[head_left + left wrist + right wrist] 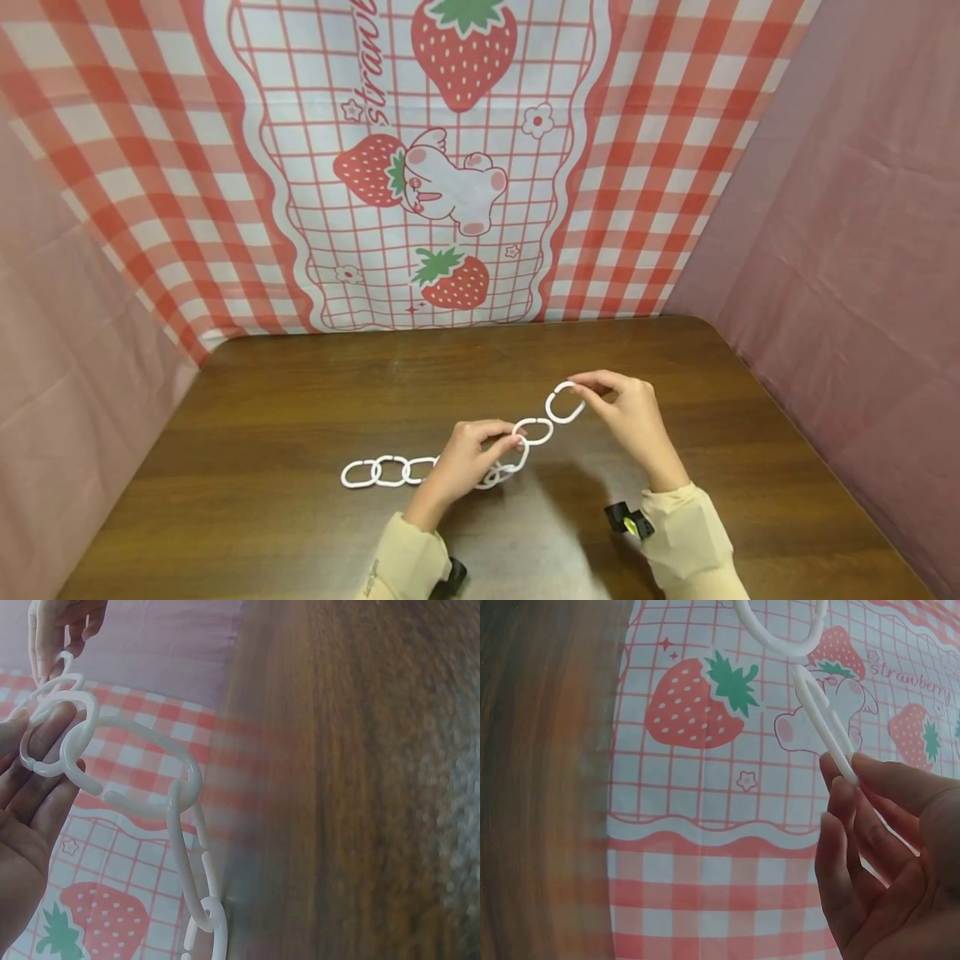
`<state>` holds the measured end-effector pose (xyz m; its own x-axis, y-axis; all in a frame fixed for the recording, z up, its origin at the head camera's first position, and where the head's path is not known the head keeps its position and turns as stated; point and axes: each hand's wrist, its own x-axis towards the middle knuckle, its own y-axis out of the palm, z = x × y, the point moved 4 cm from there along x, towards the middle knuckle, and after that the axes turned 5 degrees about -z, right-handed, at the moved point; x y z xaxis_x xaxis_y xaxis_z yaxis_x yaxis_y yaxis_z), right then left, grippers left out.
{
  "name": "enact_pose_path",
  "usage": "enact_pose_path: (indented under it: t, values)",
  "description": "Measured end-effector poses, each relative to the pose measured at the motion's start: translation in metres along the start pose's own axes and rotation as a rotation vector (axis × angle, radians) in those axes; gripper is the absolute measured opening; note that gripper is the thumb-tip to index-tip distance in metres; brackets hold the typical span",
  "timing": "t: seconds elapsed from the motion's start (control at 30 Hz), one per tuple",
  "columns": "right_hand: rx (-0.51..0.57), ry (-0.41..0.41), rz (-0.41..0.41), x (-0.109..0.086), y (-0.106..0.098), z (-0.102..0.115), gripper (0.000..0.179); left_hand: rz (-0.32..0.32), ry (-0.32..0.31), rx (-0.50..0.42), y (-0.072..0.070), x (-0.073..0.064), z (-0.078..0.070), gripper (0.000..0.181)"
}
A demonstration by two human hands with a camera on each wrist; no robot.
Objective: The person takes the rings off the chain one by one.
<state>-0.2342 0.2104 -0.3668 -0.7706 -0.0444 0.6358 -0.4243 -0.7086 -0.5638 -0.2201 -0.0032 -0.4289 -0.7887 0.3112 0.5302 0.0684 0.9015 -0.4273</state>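
Note:
My left hand [467, 457] pinches a white plastic chain [390, 472] of oval links near its right end. Each link has a small gap in its side. Beyond those fingertips the end link [533, 431] sticks out up and to the right. Between thumb and fingertips, my right hand [636, 418] pinches a single white oval link [555, 406], tilted, its lower end close to the chain's end link. In the right wrist view this oval link [821, 720] appears nearly edge-on. The left wrist view has the chain's links [142, 731] hanging from the left hand [26, 840].
Part of the chain lies stretched to the left across the brown wooden table [285, 400]. A red checked strawberry cloth [637, 167] hangs behind the table, with pink cloth [847, 208] at the sides. Black wrist cameras [628, 521] sit at both cream sleeves [686, 533].

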Motion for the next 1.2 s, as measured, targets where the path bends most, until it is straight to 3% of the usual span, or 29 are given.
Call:
enact_pose_path:
  t: [0.87, 1.2]
  values:
    - [0.013, 0.408, 0.078, -0.007, 0.029, -0.046, 0.012, 0.005, -0.025, -0.008, -0.002, 0.0, 0.0, 0.016]
    - [0.029, 0.482, 0.109, -0.015, 0.039, -0.061, 0.013, 0.002, -0.026, -0.008, -0.002, 0.0, 0.0, 0.016]
